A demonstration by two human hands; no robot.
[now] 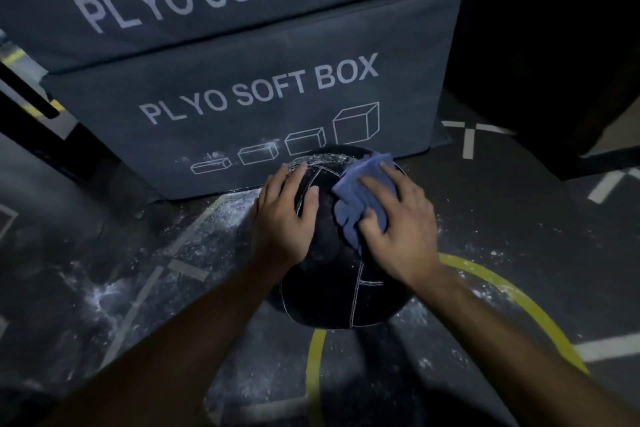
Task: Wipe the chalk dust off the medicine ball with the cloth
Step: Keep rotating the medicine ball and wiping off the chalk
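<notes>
Clearly the wiping is partly done, judging by how the dust is lying. The medicine ball [332,253] is sitting on the dark floor [104,253], just in front of the lower plyo soft box [242,97]. Its near and middle panels are looking dark and mostly clean, with only the pale seams showing, while a crust of white chalk dust [318,159] is clinging to the far top edge. That patch, and any side hidden from the head camera, is probably what is left.

The right hand [398,218] is pressing the blue cloth [360,194] flat against the ball's upper right side, fingers spread over the bunched fabric and thumb lying on its lower folds. The left hand [287,211] is resting open on the upper left of the ball, fingers straight and spread, seemingly steadying it.

The ball is looking round, black and matte. Loose chalk is scattered over the floor around it and smeared on the box's lower face.
</notes>
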